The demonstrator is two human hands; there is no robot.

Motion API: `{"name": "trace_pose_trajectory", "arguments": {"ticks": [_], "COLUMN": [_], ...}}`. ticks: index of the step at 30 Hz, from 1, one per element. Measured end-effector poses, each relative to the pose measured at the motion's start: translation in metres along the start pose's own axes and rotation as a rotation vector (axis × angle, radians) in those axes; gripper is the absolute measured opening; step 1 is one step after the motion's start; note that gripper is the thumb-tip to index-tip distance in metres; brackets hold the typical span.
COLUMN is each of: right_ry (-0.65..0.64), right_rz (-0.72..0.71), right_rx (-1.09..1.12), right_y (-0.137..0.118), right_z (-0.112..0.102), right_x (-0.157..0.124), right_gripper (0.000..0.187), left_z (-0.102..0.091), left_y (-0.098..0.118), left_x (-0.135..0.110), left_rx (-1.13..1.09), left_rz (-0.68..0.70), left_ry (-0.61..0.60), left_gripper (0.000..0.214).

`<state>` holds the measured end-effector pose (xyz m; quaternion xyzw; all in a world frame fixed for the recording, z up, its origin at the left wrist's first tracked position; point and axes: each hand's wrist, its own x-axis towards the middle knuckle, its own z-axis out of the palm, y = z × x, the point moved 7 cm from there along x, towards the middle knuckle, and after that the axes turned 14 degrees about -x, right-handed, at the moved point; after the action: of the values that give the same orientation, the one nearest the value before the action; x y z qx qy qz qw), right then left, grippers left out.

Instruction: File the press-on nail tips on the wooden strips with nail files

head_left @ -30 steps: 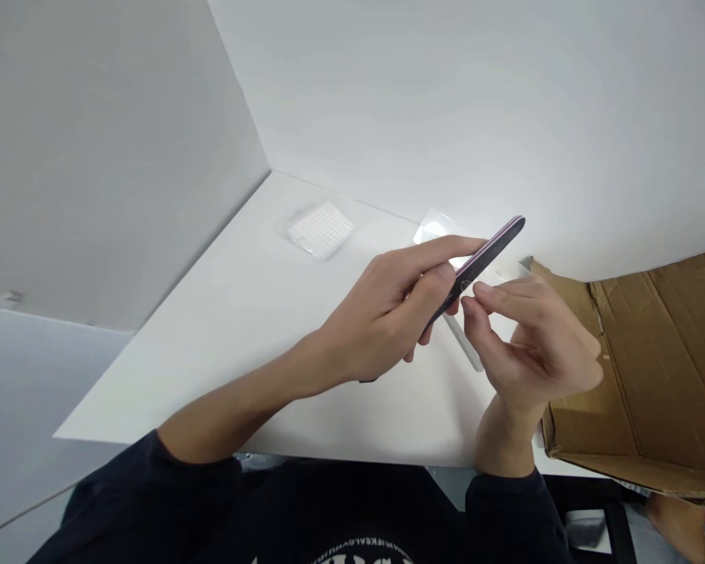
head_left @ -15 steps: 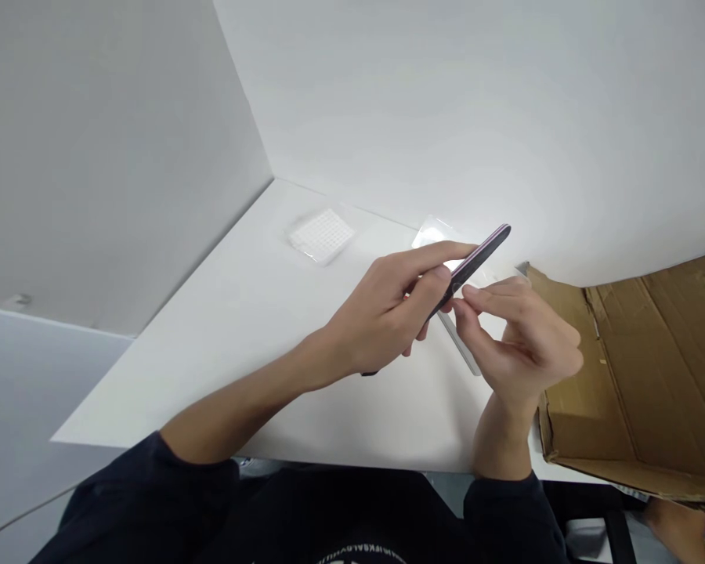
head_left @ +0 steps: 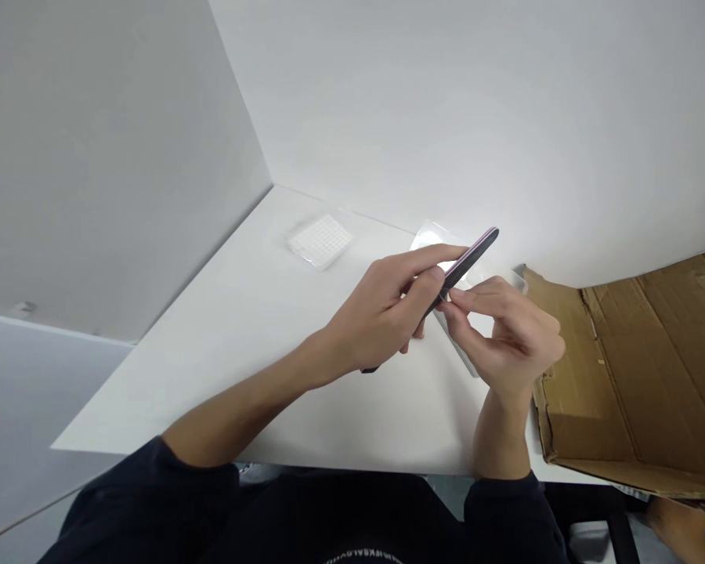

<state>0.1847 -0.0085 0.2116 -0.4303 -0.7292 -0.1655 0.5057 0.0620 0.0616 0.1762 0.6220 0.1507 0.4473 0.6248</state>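
My left hand (head_left: 391,305) is closed round a long, slim, dark object (head_left: 473,257) with a pinkish-purple layered edge. It is held tilted above the table, upper end to the right, and its exact kind is not clear. My right hand (head_left: 499,337) meets its lower side, thumb and index finger pinched together at the edge. Something small and thin seems to be between those fingertips, too small to name. Behind the hands lies a clear plastic package (head_left: 432,233), partly covered by them. A clear packet with a white gridded sheet (head_left: 323,239) lies farther left.
An open cardboard box (head_left: 652,376) stands at the right on the white table (head_left: 229,368). White panels (head_left: 417,102) rise behind and at the left. Another person's arm (head_left: 678,525) shows at the bottom right corner. A cable (head_left: 29,513) hangs at the lower left.
My right hand has moved a little left, its pinched fingertips following along the dark object's edge. The object has shifted slightly left and down, still in my left hand.
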Motion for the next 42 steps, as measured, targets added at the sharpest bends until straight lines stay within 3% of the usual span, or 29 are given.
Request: {"name": "trace_pose_trajectory", "arguments": {"ticks": [15,22,42], "right_ry": [0.011,0.011,-0.034], "right_rz": [0.019,0.047,0.06], "right_rx": [-0.128,-0.019,0.034], "right_y": [0.002,0.005,0.011], "right_z": [0.0,0.0,0.004], "right_x": [-0.001,-0.001,-0.004], "right_gripper": [0.015,0.024,0.019], "left_z": [-0.001,-0.001,-0.001], "left_y": [-0.002,-0.002,0.001], "left_x": [-0.001,0.0,0.002], "left_rx": [0.022,0.035,0.026], "left_rz": [-0.022,-0.012,-0.003], "left_ry": [0.01,0.011,0.014], "left_gripper": [0.043,0.042,0.042]}}
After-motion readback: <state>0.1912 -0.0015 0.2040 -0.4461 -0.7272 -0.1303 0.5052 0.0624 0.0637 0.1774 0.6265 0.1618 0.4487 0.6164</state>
